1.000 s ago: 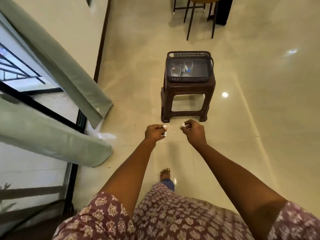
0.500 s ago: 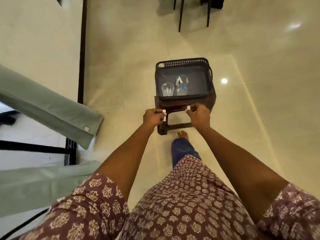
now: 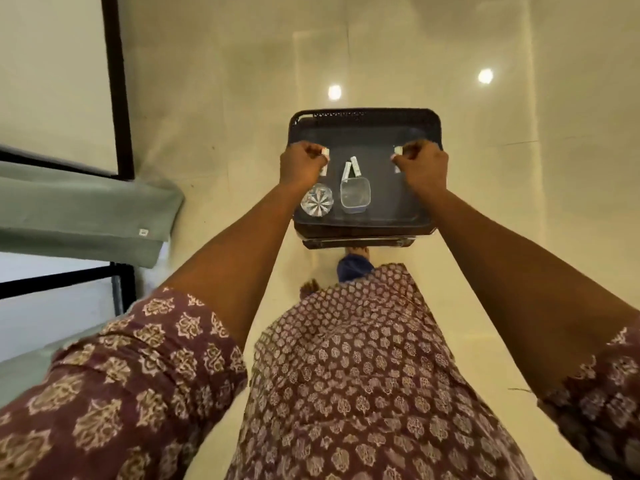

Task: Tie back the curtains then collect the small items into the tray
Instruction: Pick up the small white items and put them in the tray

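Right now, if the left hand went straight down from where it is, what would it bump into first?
Probably the dark floor of the tray. The left hand hovers over it, pinching a small white piece, with bare tray seemingly below. The round glass sits just nearer the person, so depth is a guess.

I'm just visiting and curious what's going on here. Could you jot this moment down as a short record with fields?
Left hand: left hand pinches a small white piece
Right hand: right hand pinches another small white piece
Where: both over the dark rectangular plastic tray
In tray: round cut-glass tumbler, clear square container, two white sticks
Nearby: green curtain
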